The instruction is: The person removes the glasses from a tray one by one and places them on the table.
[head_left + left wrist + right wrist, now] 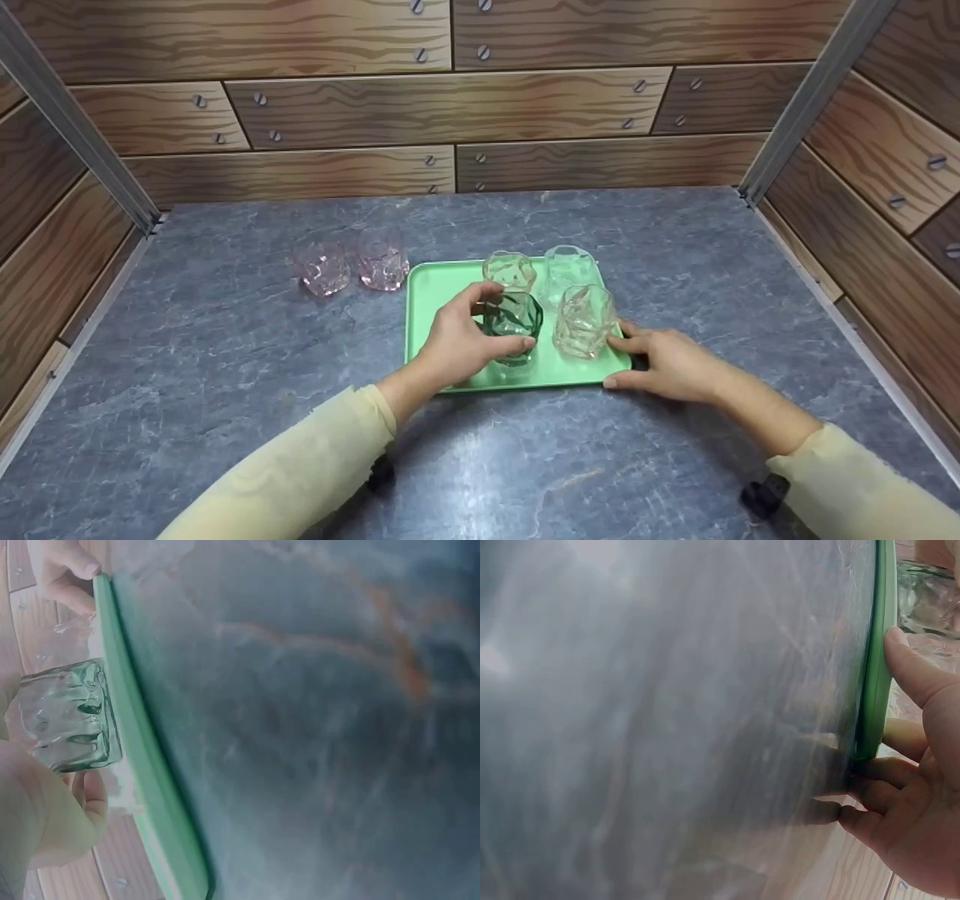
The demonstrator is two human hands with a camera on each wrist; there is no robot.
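My left hand (466, 336) grips a dark green glass (514, 319) between thumb and fingers, over the front middle of a light green tray (439, 300). In the left wrist view the green glass (71, 716) is upright with its base at the tray (139, 727). At the tray's front right corner my right hand (667, 364) holds the edge. Its thumb (911, 664) lies on the front rim and the other fingers are round the side. A clear glass (585, 322) stands on the tray beside that hand. Behind are a yellowish glass (508, 271) and a pale greenish glass (568, 270).
Two pink glasses, a left one (324, 268) and a right one (382, 260), stand on the grey marbled table (247, 360) left of the tray. Wood-patterned walls (450, 112) enclose the back and both sides.
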